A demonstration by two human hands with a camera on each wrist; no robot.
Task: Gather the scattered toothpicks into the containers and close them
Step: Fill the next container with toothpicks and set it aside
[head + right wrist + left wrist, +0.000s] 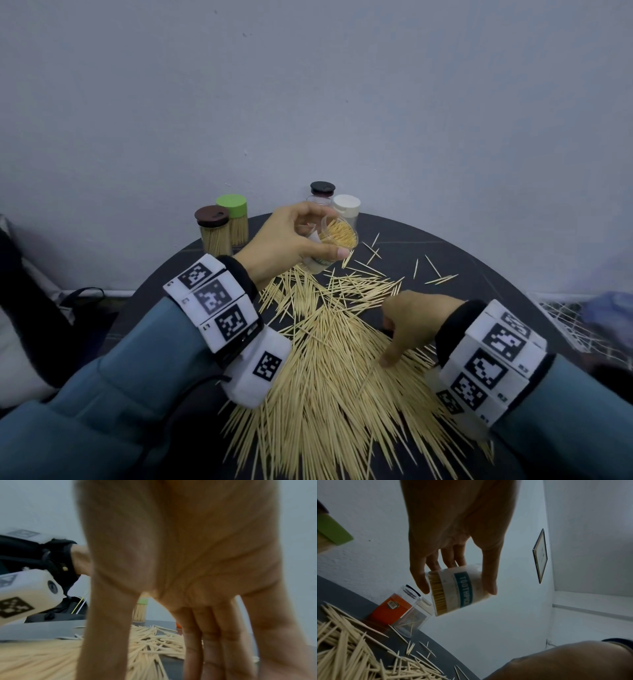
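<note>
At the far left of the round, dark matte table (486, 260) stand two clear cylindrical jars packed with upright toothpicks, one with a brown lid (212, 233) and, just behind it, one with a smooth green lid (234, 219). To their right the left hand (284, 240), a white marker-covered wrist band behind it, is raised above the table and grips a clear plastic jar with a teal TOOTHPICKS label (462, 589): thumb on one side, fingers curled round the other. The jar is tilted, its open mouth facing near and right, and it is densely filled with pale wooden sticks. Behind it, by the grey wall, stand a clear container with a black lid and an orange label (397, 608) (only a few sticks inside) and a white-capped container (346, 207). A thick heap of loose, pointed, straw-coloured toothpicks (329, 370) fans across the near middle of the table, thinning to scattered strays at the far right. At the right the right hand (414, 325) is lowered onto the heap, fingers straight and pointing down, their tips touching the sticks; it grips nothing.
</note>
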